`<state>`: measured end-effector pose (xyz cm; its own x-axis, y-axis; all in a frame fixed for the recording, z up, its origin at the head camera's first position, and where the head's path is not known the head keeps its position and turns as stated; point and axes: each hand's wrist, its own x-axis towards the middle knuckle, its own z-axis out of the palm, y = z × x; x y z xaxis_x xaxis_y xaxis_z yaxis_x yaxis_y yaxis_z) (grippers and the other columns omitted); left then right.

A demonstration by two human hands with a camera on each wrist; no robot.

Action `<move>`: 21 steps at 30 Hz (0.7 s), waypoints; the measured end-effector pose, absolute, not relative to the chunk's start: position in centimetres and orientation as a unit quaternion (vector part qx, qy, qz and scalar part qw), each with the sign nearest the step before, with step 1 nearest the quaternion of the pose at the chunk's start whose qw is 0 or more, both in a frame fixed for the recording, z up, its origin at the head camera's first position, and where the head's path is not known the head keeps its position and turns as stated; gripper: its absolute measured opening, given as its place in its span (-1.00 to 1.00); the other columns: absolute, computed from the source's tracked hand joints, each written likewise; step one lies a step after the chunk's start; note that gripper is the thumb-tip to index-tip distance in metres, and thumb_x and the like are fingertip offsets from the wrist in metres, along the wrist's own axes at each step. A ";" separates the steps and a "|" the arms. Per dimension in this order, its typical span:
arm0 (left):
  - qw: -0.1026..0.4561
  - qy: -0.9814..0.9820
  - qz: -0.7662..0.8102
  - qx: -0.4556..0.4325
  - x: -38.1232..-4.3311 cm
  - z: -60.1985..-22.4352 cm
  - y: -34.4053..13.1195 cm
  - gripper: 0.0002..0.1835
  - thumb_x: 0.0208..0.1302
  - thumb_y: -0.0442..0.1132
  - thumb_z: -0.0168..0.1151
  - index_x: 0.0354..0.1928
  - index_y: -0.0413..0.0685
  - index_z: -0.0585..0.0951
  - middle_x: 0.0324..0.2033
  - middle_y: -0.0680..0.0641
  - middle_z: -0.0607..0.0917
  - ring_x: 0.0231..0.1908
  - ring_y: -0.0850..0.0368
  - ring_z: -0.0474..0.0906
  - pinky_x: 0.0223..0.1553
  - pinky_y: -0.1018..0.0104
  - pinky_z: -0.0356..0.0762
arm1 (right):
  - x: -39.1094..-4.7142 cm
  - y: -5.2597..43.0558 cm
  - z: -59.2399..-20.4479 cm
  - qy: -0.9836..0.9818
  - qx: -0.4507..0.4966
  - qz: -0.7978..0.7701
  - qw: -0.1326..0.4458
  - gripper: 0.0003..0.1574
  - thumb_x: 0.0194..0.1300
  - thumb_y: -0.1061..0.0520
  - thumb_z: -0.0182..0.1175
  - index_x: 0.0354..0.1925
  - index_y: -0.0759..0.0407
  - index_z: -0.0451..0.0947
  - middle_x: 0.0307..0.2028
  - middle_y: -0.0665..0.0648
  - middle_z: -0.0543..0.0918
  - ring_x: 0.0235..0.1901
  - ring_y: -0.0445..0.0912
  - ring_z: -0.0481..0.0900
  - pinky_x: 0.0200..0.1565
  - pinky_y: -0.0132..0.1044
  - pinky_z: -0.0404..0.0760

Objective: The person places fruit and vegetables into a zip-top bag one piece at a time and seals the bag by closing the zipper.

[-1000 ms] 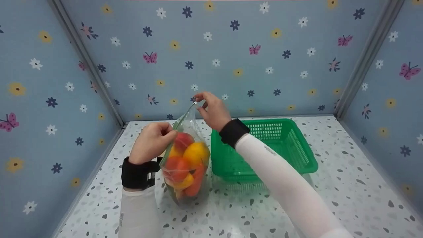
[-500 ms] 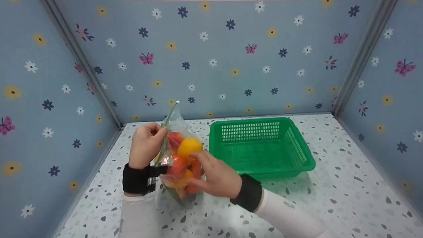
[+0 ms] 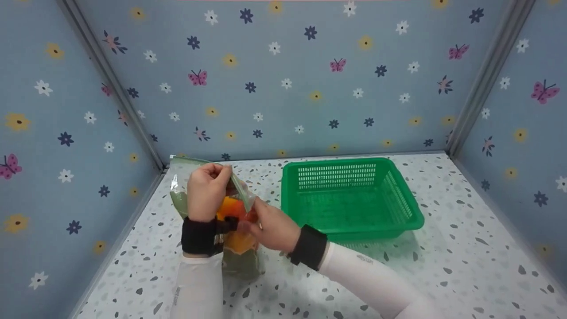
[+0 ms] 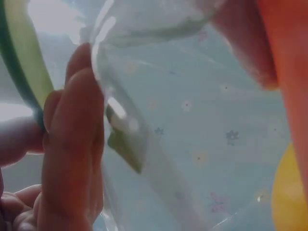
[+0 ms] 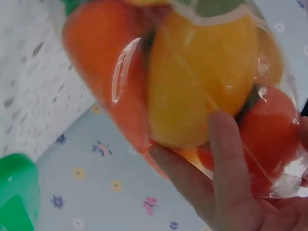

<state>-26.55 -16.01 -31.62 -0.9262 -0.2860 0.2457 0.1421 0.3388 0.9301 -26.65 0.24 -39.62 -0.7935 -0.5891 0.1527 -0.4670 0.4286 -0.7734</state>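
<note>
A clear zip bag (image 3: 244,266) with greenish parts holds several yellow, orange and red pieces of produce. At its top edge my left hand (image 3: 205,191) pinches the green seal between thumb and fingers. My right hand (image 3: 277,227) grips the bag's right side, thumb in front. In the right wrist view, two fingers of that hand lie along the plastic, over a yellow fruit (image 5: 199,82); a long orange piece (image 5: 103,57) and a round red one (image 5: 269,139) show beside it. The left wrist view looks through the plastic, with curled fingers (image 4: 72,144) at its left.
A green plastic basket (image 3: 345,210) with slotted sides stands on the speckled tabletop (image 3: 452,248), right of the bag. Flower-patterned panels (image 3: 305,66) enclose the back and both sides.
My right hand let go of the bag's far top corner, came down and took hold of its right side. The bag has turned, its top edge swinging across to the left.
</note>
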 end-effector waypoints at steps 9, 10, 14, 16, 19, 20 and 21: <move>0.127 -0.819 -0.554 0.075 -30.8 -31.3 -15.6 -0.65 0.49 -0.08 0.21 -0.12 -0.30 0.70 -0.45 -0.08 0.72 -0.58 0.28 0.67 -0.42 0.45 0.67 | -30.8 -0.3 -38.9 0.859 -0.210 -0.463 0.051 -0.58 0.65 0.01 -0.02 0.29 0.12 0.53 0.10 0.18 0.73 -0.14 -0.01 0.67 0.07 -0.11 0.72; 0.119 -0.828 -0.543 0.074 -31.2 -31.4 -15.6 -0.63 0.50 -0.06 0.19 -0.09 -0.29 0.70 -0.40 -0.11 0.75 -0.56 0.28 0.68 -0.42 0.45 0.67 | -31.4 -0.4 -38.9 0.862 -0.203 -0.462 0.049 -0.60 0.64 0.02 -0.01 0.25 0.14 0.56 0.07 0.19 0.74 -0.15 0.00 0.68 0.05 -0.10 0.73; 0.123 -0.862 -0.488 0.066 -32.1 -31.9 -16.3 -0.61 0.56 -0.03 0.11 -0.03 -0.23 0.70 -0.22 -0.20 0.79 -0.40 0.19 0.73 -0.34 0.43 0.64 | -33.7 -0.8 -38.6 0.873 -0.185 -0.448 0.060 -0.62 0.65 0.09 -0.02 0.20 0.20 0.60 0.07 0.22 0.74 -0.04 0.04 0.70 0.14 -0.09 0.69; 0.148 -0.886 -0.431 0.085 -32.3 -32.6 -16.9 -0.62 0.57 -0.05 0.08 -0.03 -0.21 0.71 -0.17 -0.23 0.78 -0.26 0.02 0.72 -0.20 0.30 0.61 | -34.8 -1.0 -38.5 0.877 -0.180 -0.439 0.075 -0.60 0.65 0.13 -0.05 0.22 0.23 0.59 0.14 0.23 0.71 0.09 0.05 0.67 0.25 -0.09 0.62; 0.140 -0.919 -0.349 0.119 -32.6 -34.0 -17.9 -0.63 0.53 -0.07 0.05 -0.01 -0.19 0.70 0.02 -0.29 0.70 0.06 -0.27 0.54 0.13 -0.06 0.44 | -36.4 -1.3 -38.4 0.876 -0.168 -0.440 0.100 -0.57 0.64 0.20 -0.07 0.28 0.21 0.58 0.27 0.21 0.64 0.24 0.04 0.59 0.34 -0.11 0.54; 0.122 -0.927 -0.335 0.121 -32.7 -34.5 -18.3 -0.63 0.52 -0.08 0.05 0.01 -0.20 0.70 0.09 -0.32 0.64 0.13 -0.33 0.46 0.22 -0.20 0.35 | -37.0 -1.3 -38.5 0.873 -0.157 -0.448 0.113 -0.56 0.63 0.23 -0.08 0.29 0.20 0.57 0.29 0.21 0.62 0.24 0.04 0.58 0.31 -0.11 0.56; 0.101 -0.934 -0.323 0.114 -33.0 -35.1 -18.5 -0.63 0.50 -0.10 0.06 0.02 -0.21 0.70 0.15 -0.35 0.58 0.19 -0.37 0.41 0.27 -0.27 0.29 | -37.5 -1.3 -38.7 0.866 -0.145 -0.463 0.125 -0.55 0.61 0.28 -0.08 0.30 0.19 0.57 0.31 0.21 0.60 0.25 0.05 0.57 0.29 -0.10 0.58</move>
<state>-32.98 -18.53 -35.06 -0.9539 -0.2772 0.1152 -0.1470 0.7659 0.6260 -37.47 -1.34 -38.67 -0.9267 -0.3668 -0.0812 -0.1362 0.5294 -0.8374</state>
